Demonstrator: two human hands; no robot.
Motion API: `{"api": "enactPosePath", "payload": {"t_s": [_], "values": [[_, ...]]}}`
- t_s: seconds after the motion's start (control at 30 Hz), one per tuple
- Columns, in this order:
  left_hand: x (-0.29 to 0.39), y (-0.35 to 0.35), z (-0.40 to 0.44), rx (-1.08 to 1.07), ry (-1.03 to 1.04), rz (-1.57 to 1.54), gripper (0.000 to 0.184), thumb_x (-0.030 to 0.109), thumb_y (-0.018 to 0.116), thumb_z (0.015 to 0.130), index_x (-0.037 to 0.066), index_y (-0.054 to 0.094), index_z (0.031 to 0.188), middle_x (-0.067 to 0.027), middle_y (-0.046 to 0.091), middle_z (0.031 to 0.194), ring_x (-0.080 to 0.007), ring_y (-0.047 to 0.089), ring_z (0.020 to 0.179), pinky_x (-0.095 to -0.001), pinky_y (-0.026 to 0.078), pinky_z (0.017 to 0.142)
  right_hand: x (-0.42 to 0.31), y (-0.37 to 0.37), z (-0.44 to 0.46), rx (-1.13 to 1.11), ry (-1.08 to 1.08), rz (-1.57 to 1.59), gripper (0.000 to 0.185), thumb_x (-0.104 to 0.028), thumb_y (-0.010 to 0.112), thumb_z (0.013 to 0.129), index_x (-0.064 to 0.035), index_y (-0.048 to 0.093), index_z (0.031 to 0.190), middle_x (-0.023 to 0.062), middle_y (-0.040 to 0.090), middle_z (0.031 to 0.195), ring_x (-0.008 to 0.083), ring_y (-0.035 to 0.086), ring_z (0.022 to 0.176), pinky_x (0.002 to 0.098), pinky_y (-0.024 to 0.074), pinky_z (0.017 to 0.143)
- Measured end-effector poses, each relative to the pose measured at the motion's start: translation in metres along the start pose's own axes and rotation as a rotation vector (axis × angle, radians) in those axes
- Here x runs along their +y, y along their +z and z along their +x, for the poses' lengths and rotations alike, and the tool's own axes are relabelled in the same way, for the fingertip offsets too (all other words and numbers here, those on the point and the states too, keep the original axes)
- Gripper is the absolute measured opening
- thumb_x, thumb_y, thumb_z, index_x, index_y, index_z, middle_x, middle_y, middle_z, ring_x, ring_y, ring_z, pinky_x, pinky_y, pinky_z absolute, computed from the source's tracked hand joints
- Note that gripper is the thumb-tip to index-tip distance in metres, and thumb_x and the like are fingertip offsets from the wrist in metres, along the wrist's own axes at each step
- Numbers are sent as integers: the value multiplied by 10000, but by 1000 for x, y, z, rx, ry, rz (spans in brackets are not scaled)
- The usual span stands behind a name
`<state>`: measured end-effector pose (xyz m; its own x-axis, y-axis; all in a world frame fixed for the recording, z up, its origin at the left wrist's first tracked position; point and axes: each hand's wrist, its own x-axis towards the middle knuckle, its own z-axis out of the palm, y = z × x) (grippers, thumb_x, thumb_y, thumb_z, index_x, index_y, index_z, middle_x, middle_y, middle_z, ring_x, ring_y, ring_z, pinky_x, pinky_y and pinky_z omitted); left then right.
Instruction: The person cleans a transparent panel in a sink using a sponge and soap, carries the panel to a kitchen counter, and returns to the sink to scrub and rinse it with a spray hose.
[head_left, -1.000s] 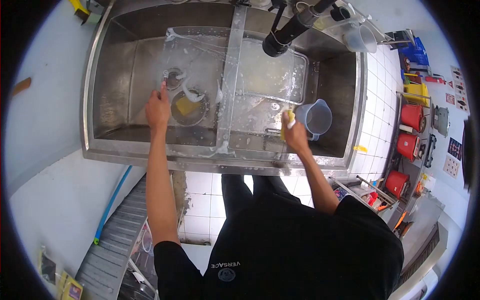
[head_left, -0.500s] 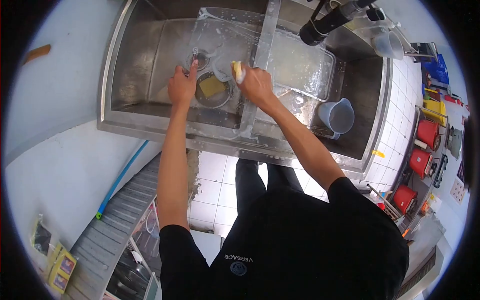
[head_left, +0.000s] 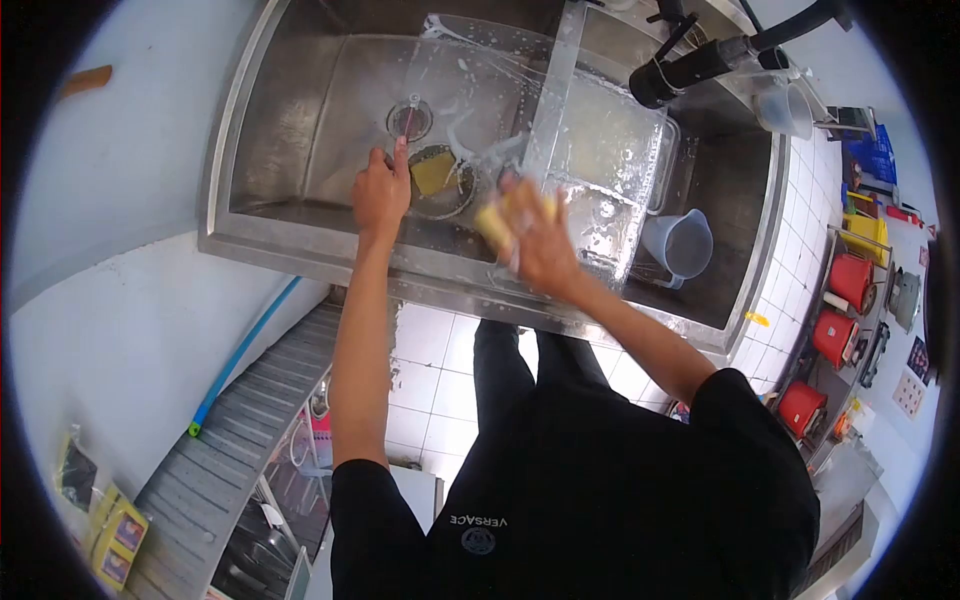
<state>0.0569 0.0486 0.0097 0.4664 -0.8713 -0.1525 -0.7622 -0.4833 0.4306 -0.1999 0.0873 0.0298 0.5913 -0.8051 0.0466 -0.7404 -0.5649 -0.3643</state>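
A clear, soapy sheet or panel (head_left: 485, 85) lies tilted across the left basin and the divider, streaked with suds. My left hand (head_left: 381, 198) is closed at its left edge, thumb side up. Over the near part of the panel, my right hand (head_left: 540, 240), blurred by motion, presses a yellow sponge (head_left: 493, 226) with the fingers around it. Through the panel I see a second, greenish-yellow scouring pad (head_left: 433, 173) on a round dish (head_left: 446, 210) in the basin. A round drain (head_left: 408, 121) shows just beyond my left hand.
The steel sink (head_left: 310, 245) has a right basin with a clear rectangular container (head_left: 610, 130) and a translucent measuring jug (head_left: 688, 246). A black tap (head_left: 690, 72) hangs over the far side. A ridged metal shelf (head_left: 250, 390) lies at left; red appliances (head_left: 835, 335) stand at right.
My right hand has swept the sponge toward me and slightly right across the panel, its fingers now more spread. My left hand keeps its place at the panel's edge. The view has shifted slightly.
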Motion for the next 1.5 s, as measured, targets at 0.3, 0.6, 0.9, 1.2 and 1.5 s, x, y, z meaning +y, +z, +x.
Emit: {"api": "enactPosePath", "payload": {"t_s": [0.3,0.6,0.9,1.2,1.5], "values": [[4,3,2,-20,-9,-56,578,541,385,1017,7,603,970,-300,667,902,-528,617,891,-594,468,807,-29,62,23,25,-113,338,464,-216,551,899,-120,559,1353,192,449,1472,401,398,1378,488,348,1116],[-3,2,2,2,83,-111,528,496,411,1030,0,566,933,-310,655,841,-533,607,867,-611,438,757,-46,41,91,-45,17,301,364,-207,759,698,-164,638,1038,141,685,920,325,677,864,468,535,767],[-21,7,4,-42,175,-272,531,515,484,1009,-1,536,896,-289,629,775,-537,589,830,-575,441,728,-21,34,120,260,156,-50,456,-220,684,799,-95,571,1223,168,660,1102,354,633,1045,592,378,1026],[-27,10,4,-90,190,-330,532,502,472,1021,-10,519,883,-290,619,812,-527,576,860,-550,435,723,-27,29,46,107,107,18,577,-271,462,959,36,418,1445,229,330,1563,362,259,1486,649,131,1170],[-17,-1,10,-165,110,-223,596,560,548,965,-23,526,840,-244,608,753,-468,601,770,-516,445,703,-47,15,-10,-117,-233,119,544,-245,492,952,-54,440,1458,159,392,1550,300,277,1487,617,146,1186]]}}
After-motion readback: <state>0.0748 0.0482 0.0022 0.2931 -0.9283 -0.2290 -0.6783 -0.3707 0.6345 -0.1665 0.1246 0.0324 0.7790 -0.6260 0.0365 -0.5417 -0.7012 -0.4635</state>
